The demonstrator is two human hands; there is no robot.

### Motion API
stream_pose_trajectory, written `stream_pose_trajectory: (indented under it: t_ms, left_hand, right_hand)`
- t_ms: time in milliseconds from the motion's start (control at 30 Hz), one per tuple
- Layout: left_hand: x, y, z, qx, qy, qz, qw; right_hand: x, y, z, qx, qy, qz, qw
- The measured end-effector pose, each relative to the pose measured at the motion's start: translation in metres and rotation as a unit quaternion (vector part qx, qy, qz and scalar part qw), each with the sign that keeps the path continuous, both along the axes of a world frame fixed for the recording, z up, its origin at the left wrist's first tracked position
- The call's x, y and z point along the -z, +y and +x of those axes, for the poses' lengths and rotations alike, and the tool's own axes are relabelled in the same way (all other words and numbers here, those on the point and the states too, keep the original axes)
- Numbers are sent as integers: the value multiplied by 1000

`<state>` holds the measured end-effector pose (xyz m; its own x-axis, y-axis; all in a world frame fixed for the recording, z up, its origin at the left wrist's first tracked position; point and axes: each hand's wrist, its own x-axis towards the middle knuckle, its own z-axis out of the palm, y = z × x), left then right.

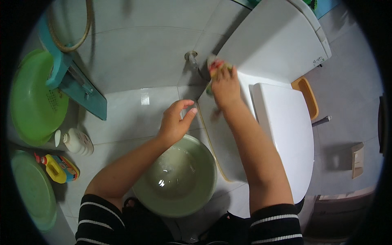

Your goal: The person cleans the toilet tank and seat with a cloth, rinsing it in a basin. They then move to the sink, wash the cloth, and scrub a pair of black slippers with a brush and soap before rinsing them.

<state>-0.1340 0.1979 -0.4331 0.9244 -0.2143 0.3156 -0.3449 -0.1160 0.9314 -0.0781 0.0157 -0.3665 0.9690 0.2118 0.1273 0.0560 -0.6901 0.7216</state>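
Basin (175,210) near spread left hand (176,121), right hand (226,89) clutching cloth (213,68) between pipe (192,61) and toilet (283,130), 2 bottles (79,142)

Dim light w/ glare on water (174,171), soft shadows, sl. blur nr R hand (226,87), bent edges.

Tiled wall (143,57), floor (122,116) (both pale)

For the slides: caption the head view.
Right hand holds a colourful cloth by the toilet; empty left hand hovers near a green basin of water.
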Motion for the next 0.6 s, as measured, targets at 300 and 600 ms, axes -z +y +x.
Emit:
stream_pose_trajectory:
  t_ms: [300,600]
  left_hand:
    - [-3,7,-3,35,37,6,999]
    - [0,-6,-5,40,93,19,995]
  right_hand:
    - [163,-38,-103,112,334,-22,936]
    - [51,-16,-140,73,242,44,967]
